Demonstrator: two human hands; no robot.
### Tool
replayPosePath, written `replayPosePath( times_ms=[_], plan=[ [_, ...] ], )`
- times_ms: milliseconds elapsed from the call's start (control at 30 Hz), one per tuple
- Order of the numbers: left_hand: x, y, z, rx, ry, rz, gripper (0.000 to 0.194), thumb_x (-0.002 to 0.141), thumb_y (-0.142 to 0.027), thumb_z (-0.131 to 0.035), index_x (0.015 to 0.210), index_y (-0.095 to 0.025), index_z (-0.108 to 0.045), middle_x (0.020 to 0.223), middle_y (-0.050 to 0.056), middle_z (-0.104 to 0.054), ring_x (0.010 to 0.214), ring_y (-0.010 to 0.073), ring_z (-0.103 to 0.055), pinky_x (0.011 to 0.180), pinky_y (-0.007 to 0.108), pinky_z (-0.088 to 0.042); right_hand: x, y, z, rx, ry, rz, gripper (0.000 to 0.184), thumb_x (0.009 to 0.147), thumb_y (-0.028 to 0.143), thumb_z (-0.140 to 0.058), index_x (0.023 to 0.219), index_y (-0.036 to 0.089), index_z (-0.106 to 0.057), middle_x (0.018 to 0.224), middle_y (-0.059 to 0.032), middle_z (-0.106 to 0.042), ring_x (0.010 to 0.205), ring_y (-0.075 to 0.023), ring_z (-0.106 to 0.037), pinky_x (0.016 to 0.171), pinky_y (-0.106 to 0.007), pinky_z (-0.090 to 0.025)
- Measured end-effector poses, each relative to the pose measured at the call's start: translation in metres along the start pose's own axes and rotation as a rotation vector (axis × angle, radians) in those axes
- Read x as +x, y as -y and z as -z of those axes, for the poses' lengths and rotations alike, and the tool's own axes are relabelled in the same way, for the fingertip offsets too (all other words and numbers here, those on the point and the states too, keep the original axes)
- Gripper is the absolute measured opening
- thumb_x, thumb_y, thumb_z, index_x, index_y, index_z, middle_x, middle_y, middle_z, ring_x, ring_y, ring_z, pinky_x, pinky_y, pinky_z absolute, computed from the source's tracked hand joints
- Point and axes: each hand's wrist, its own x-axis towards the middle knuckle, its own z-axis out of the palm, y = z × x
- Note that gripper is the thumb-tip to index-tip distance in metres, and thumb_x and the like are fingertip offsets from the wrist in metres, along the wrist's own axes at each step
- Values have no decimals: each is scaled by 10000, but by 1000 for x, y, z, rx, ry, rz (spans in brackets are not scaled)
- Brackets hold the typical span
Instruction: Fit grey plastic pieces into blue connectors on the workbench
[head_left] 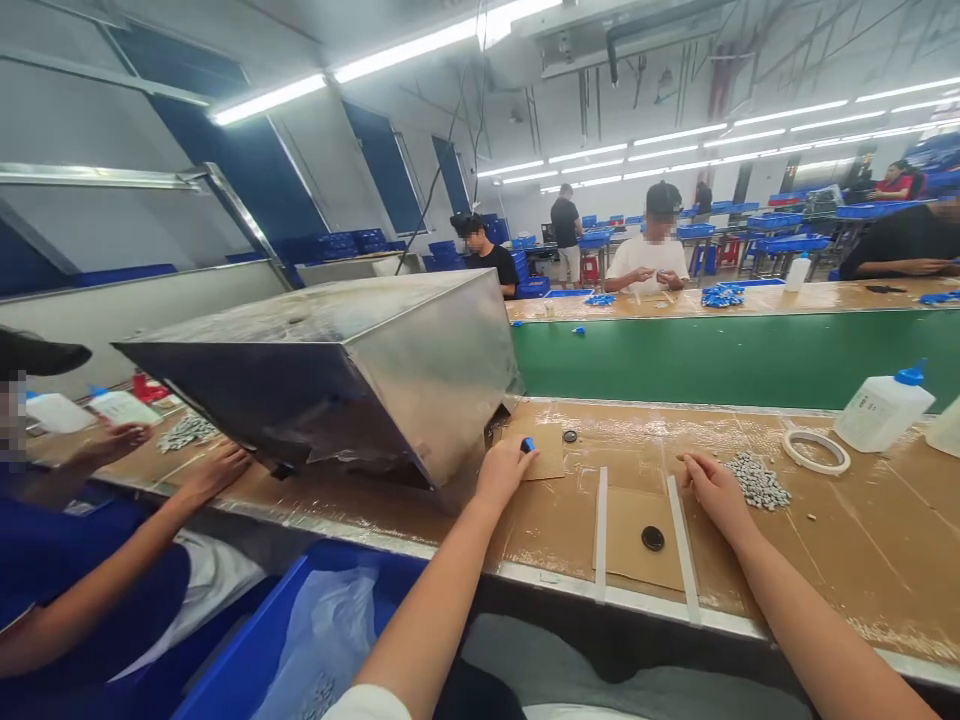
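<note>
My left hand (504, 470) is closed on a small blue piece (528, 444), whose exact kind I cannot make out, above a cardboard square (551, 455). Just right of that square lies a small dark round part (570, 436). My right hand (711, 488) rests low over the table beside a pile of small grey pieces (759, 482). Its thumb and fingers are drawn together at the tips; whatever they may hold is too small to see. Between my hands, a black round disc (652, 538) lies on cardboard flanked by two white tape strips (601, 530).
A large metal hood (435, 370) stands left of my left hand. A tape roll (816, 452) and a white bottle (883, 412) are at the right. Beyond runs a green belt (675, 355). Below is a blue bin (292, 590). A co-worker's hand (217, 470) works at left.
</note>
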Motion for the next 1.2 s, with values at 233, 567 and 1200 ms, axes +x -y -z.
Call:
replayPosePath(
  times_ms=[233,567,1200],
  plan=[
    [6,10,-17,20,-95,74,475,1003,-331,-546,1437,-139,-521,1500,183,-540,1387,292,-491,1157,422,-387,-3,-17,0,-142,111,9,569,908,665,-485,1053,172,-730,641,-27,-625,640,-249,-614,655,-358,-474],
    [-13,-26,-45,30,95,-195,695,932,-708,-516,1511,-325,-511,1637,142,-386,1548,405,-257,1242,654,-162,8,-29,4,-195,161,-27,528,836,678,-545,942,203,-749,615,-34,-631,558,-234,-584,547,-339,-454],
    [65,-64,-47,-96,79,-194,182,953,-292,-658,1093,-201,-728,1168,89,-682,1167,280,-569,1039,421,-407,6,-17,-5,-45,161,-25,517,910,627,-521,964,154,-721,612,-5,-580,628,-211,-554,643,-328,-418]
  ],
)
